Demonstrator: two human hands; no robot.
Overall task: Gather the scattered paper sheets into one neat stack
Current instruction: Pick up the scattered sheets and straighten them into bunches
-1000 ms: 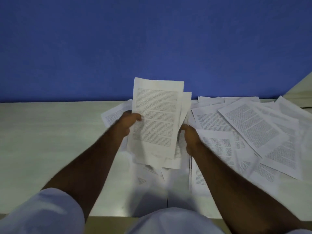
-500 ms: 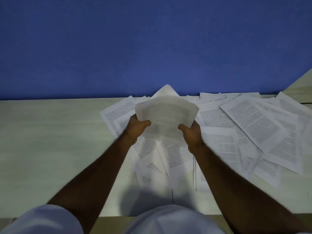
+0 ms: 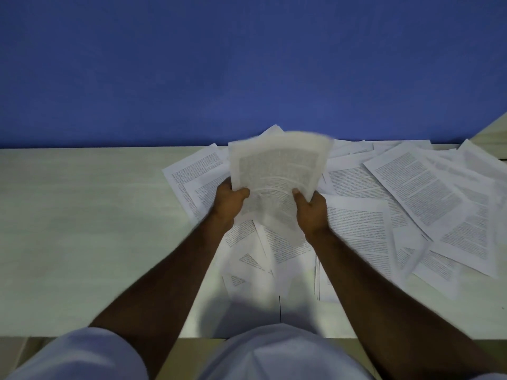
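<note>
I hold a bundle of printed sheets (image 3: 277, 171) upright above the table, blurred by motion. My left hand (image 3: 229, 202) grips its lower left edge, thumb on the front. My right hand (image 3: 311, 208) grips its lower right edge the same way. Under and around my hands lie several loose printed sheets (image 3: 422, 193), overlapping at odd angles, spread from the table's middle to its right side. More sheets (image 3: 192, 171) lie just left of the bundle, and a few (image 3: 258, 267) sit between my forearms.
The pale table (image 3: 82, 229) runs along a blue wall (image 3: 247, 64). Its left half holds no paper. A second pale surface (image 3: 493, 127) shows at the far right. The table's front edge lies near my body.
The bundle was tall and upright, then dipped flat toward the table, and has now tipped back up. Both hands stay on its lower edges and have shifted slightly.
</note>
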